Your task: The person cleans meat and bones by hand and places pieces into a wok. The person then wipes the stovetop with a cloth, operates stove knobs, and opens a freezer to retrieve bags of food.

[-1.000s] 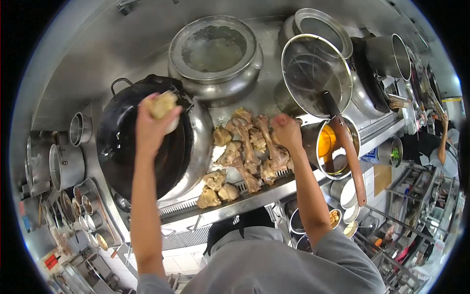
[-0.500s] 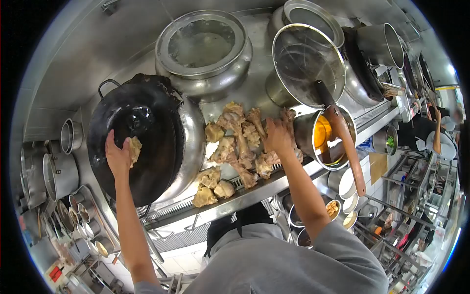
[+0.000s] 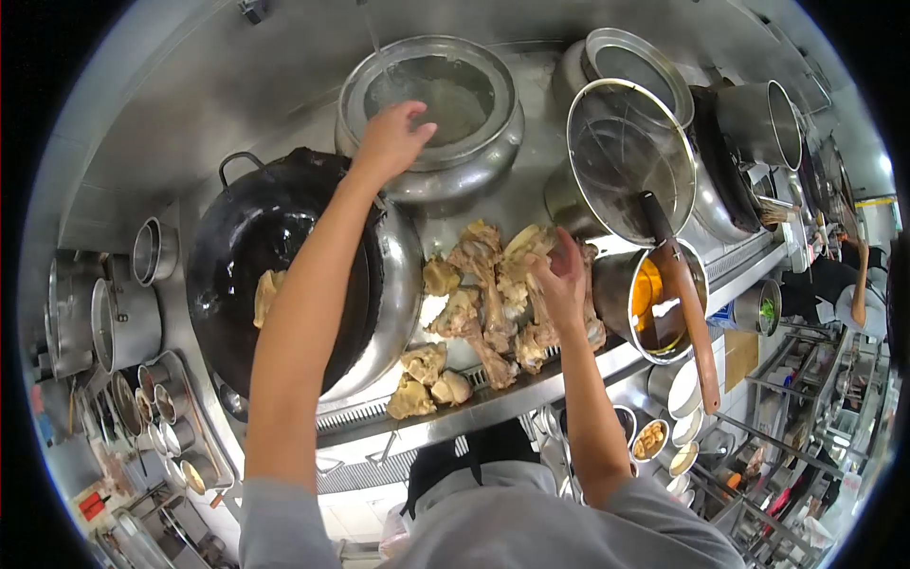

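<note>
While my left hand (image 3: 398,140) hangs half-spread over the steel pot (image 3: 464,182), my right hand (image 3: 561,283) is at the meaty bones (image 3: 490,284); I cannot tell whether it grips.

The scene is viewed from the wearer's head, above the left hand (image 3: 393,142) and right hand (image 3: 563,277), forward and steeply down, near enough for both forearms (image 3: 301,346) and the counter (image 3: 537,109) around them to be taken in.

Left hand (image 3: 396,140) hovers over a pot (image 3: 455,182), right hand (image 3: 566,284) at meaty bones (image 3: 485,284).
</note>
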`<state>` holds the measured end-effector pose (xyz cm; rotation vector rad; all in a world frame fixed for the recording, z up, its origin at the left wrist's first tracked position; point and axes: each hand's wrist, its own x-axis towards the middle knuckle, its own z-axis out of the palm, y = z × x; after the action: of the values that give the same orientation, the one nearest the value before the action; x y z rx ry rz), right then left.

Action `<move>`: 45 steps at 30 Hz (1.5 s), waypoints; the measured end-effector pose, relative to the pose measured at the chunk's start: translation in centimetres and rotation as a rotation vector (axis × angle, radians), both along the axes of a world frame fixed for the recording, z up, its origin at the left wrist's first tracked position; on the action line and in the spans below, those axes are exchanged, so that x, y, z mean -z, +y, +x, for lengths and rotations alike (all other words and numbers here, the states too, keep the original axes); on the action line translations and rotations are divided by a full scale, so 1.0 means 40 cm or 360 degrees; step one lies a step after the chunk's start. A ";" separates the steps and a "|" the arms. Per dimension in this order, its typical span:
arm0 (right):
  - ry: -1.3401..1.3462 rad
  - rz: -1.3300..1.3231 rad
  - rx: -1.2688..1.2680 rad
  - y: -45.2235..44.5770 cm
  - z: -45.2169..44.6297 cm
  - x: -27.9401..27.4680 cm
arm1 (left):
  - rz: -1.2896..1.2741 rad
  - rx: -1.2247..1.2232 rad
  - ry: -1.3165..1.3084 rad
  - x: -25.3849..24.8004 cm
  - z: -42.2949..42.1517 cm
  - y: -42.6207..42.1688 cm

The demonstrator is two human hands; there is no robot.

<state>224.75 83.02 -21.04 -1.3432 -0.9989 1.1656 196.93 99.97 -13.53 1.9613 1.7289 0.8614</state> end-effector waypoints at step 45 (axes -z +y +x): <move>0.1744 -0.0784 -0.0073 0.254 -0.183 0.044 | -0.1268 0.0580 -0.0225 -0.010 0.139 0.025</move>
<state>217.43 93.16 -22.81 -0.7811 0.0639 1.9264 202.51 100.96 -13.13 1.5319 1.2798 0.1274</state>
